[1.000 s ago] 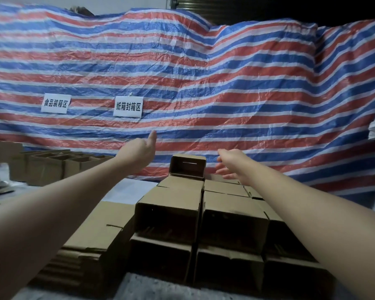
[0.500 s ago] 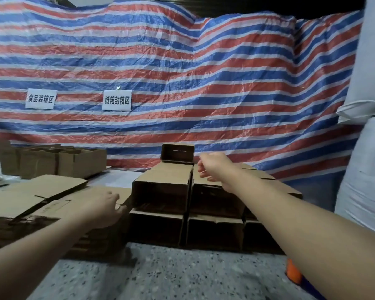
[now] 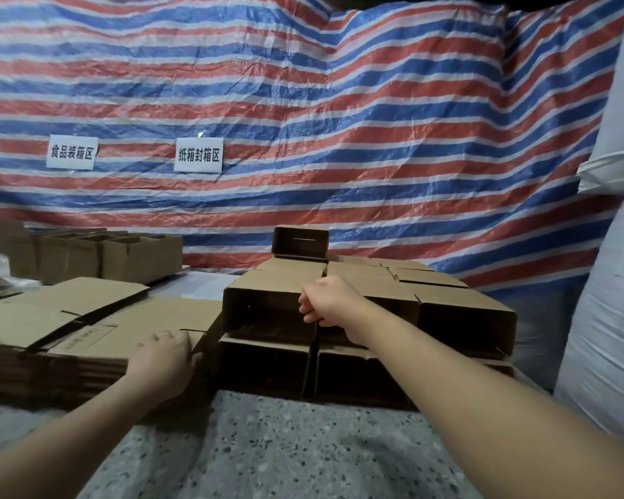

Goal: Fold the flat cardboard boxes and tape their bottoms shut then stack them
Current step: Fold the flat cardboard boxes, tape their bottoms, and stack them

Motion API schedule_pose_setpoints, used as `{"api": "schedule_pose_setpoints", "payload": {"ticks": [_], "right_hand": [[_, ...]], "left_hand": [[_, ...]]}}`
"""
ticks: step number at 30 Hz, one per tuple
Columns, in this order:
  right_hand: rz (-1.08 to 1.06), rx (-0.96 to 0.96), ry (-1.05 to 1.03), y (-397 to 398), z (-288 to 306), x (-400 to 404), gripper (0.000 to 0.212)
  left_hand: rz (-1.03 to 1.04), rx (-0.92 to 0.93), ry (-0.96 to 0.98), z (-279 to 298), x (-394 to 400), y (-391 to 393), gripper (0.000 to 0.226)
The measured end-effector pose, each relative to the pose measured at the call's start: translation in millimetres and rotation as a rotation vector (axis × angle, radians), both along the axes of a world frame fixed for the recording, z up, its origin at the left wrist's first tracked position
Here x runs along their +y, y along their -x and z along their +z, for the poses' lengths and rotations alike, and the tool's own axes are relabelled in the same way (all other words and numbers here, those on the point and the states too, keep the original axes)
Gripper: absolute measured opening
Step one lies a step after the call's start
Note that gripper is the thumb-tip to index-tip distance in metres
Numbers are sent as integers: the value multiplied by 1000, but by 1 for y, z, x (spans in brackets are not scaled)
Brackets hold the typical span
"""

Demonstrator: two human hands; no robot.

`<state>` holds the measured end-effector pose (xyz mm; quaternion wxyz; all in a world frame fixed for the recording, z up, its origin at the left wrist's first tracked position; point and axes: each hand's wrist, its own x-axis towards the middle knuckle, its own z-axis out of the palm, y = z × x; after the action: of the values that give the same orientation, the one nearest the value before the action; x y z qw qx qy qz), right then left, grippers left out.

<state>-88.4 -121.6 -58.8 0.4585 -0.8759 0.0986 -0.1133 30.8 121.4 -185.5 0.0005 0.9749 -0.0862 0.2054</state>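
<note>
A pile of flat cardboard boxes (image 3: 98,329) lies at the left on the floor. My left hand (image 3: 163,358) rests on the top flat box, fingertips at its right edge. Right of the pile stands a stack of folded boxes (image 3: 267,311), two layers lying with their openings toward me, and one smaller folded box (image 3: 299,243) sits on top at the back. My right hand (image 3: 325,300) hangs in front of the upper layer, at the seam between two boxes, fingers loosely curled with nothing in them.
More folded boxes (image 3: 141,257) stand upright at the back left. A striped red, white and blue tarp (image 3: 339,120) with two white signs closes off the back. Big white sacks (image 3: 609,318) rise at the right. Speckled floor (image 3: 285,444) lies in front.
Both hands have come down and back from the far top box. My left hand has dropped onto the flat pile; my right hand has drawn back to the front of the stack.
</note>
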Motion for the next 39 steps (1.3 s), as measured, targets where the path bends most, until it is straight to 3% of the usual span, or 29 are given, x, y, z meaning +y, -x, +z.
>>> {"api": "schedule_pose_setpoints", "payload": {"ticks": [4,7,11,14,18,21,24,30,33,35,39], "right_hand": [[44,13,-17,-1,-6,9,32],[43,20,-70,-1,1,12,31],[32,-9,-139,-1,18,16,31],[25,-72,-150,-1,35,17,33],[-1,-172,-133,-1,73,12,44],[-26,-238,-182,5,104,0,67],[-32,-401,-241,16,133,-16,72],[-203,-777,-284,52,169,-56,67],[-209,-876,-333,76,174,-76,58],[-247,-951,-321,90,174,-90,33],[-369,-1016,-275,110,170,-112,39]], "left_hand": [[-67,-93,76,18,6,1,39],[-75,-209,135,53,13,-1,22],[-77,-459,266,106,22,8,37],[-166,-600,343,139,14,26,36],[-346,-739,350,175,-7,64,37],[-459,-801,324,199,-24,93,42],[-575,-852,344,219,-38,124,47],[-810,-752,550,243,-67,168,29],[-928,-578,683,247,-81,181,25],[-983,-450,808,250,-90,185,24],[-1041,-241,1043,254,-108,180,28]]}}
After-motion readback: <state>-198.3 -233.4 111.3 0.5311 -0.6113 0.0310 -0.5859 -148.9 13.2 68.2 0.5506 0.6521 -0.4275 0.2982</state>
